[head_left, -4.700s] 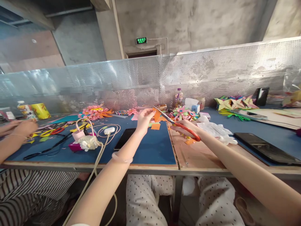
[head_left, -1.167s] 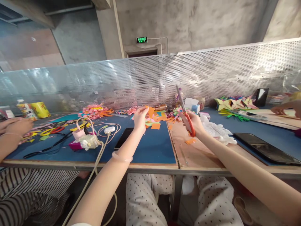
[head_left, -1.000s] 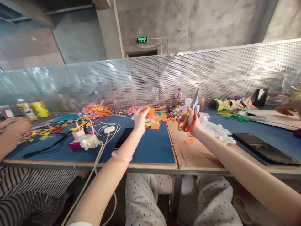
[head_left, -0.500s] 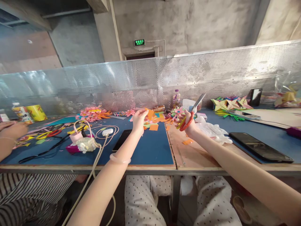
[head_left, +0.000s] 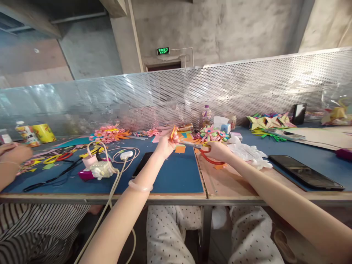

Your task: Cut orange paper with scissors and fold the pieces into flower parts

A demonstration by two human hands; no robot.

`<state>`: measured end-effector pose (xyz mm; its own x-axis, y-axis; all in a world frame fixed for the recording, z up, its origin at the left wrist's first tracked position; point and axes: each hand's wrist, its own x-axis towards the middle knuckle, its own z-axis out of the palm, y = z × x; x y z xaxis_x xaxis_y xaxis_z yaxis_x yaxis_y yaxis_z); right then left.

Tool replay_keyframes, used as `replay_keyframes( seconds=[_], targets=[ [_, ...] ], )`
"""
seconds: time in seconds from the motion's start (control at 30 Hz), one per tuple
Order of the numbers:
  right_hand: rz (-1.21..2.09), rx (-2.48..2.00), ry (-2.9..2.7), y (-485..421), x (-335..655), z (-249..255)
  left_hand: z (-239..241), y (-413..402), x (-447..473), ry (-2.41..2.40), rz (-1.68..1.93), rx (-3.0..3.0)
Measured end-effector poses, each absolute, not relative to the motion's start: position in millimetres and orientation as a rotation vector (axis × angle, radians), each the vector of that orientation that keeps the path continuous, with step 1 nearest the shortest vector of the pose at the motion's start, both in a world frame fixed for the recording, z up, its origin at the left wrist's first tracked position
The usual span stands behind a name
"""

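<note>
My left hand (head_left: 165, 145) pinches a small piece of orange paper (head_left: 173, 132) above the table. My right hand (head_left: 217, 151) grips scissors (head_left: 205, 149) with red and yellow handles. Their blades (head_left: 192, 144) point left toward the paper and reach close to my left fingertips; whether they touch the paper I cannot tell. Beneath and behind the hands lie orange paper squares (head_left: 180, 149) and other coloured scraps. A paper flower cluster (head_left: 210, 134) in pink and green sits just beyond my right hand.
A black phone (head_left: 305, 171) and crumpled white plastic (head_left: 251, 154) lie to the right. Chargers with cables (head_left: 100, 169) and another phone (head_left: 141, 164) are left. A co-worker's hands (head_left: 13, 156) are at far left. A perforated metal screen (head_left: 233, 88) stands behind the table (head_left: 176, 176).
My right hand has turned the scissors from pointing up and away to pointing left, bringing the blades to the paper. My left hand has shifted slightly right and turned, with the paper still pinched.
</note>
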<state>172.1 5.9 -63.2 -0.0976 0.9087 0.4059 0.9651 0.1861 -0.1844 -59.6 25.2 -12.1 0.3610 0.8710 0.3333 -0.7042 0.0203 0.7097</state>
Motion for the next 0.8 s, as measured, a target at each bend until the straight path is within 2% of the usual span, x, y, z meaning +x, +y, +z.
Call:
replay_keyframes(
  seconds=[0.17,0.33,0.4,0.57,0.8],
  targets=[
    [0.019,-1.632,-2.271,9,175,-67,-12,28,-67,0.153,1.134,0.84],
    [0.324,-1.401,-2.227,3,186,-63,-10,24,-71,0.227,1.135,0.86],
    [0.297,-1.401,-2.167,3,187,-60,-9,23,-71,0.269,1.097,0.882],
    [-0.062,-1.607,-1.932,22,182,-60,-12,30,-72,0.307,1.086,0.839],
    [0.082,-1.645,-2.062,63,172,-69,-21,46,-80,0.383,1.082,0.695]
  ],
)
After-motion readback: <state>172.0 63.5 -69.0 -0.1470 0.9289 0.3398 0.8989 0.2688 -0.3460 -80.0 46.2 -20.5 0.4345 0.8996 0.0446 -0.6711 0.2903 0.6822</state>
